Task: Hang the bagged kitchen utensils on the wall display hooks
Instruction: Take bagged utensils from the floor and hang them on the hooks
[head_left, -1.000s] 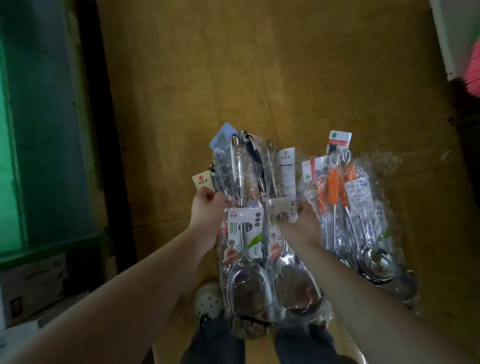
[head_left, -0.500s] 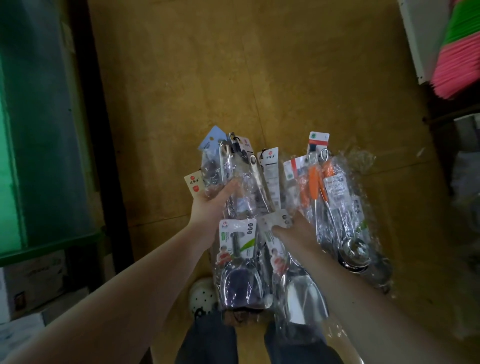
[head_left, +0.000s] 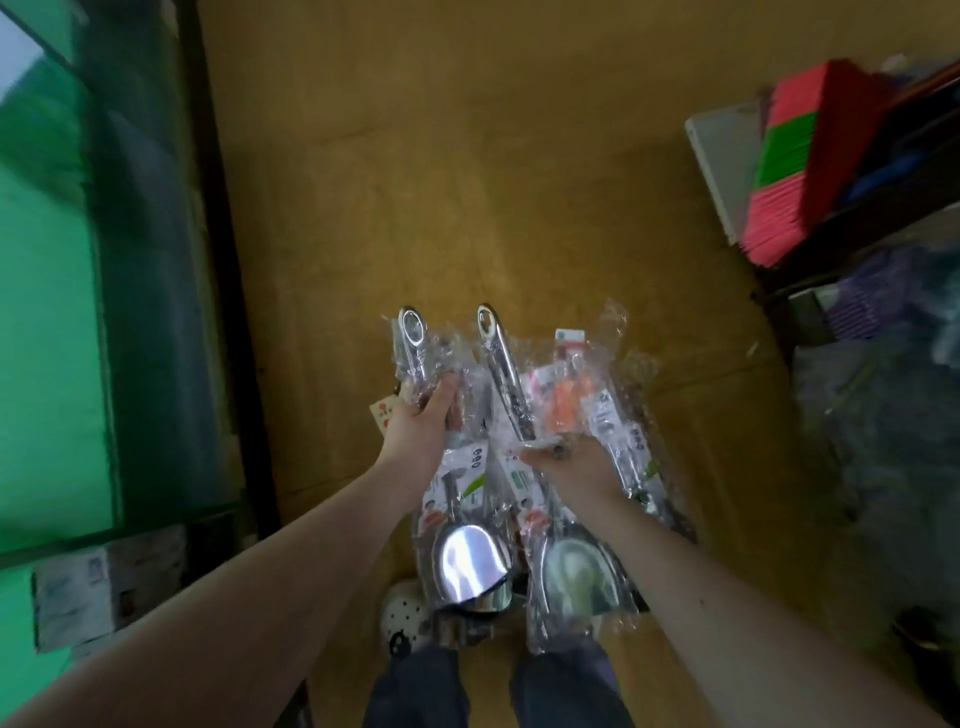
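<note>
A white dotted shoe (head_left: 402, 612) stands on the brown board floor (head_left: 467, 182)

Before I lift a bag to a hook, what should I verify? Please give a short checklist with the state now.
1. Left hand grips the left scoop bag: ok.
2. Right hand grips the right scoop bag: ok.
3. Handle holes stand free above both hands: ok.
4. Orange-handled bag held firmly by the right hand: cannot tell.
5. Wall hooks in view: not ok, none visible.
</note>
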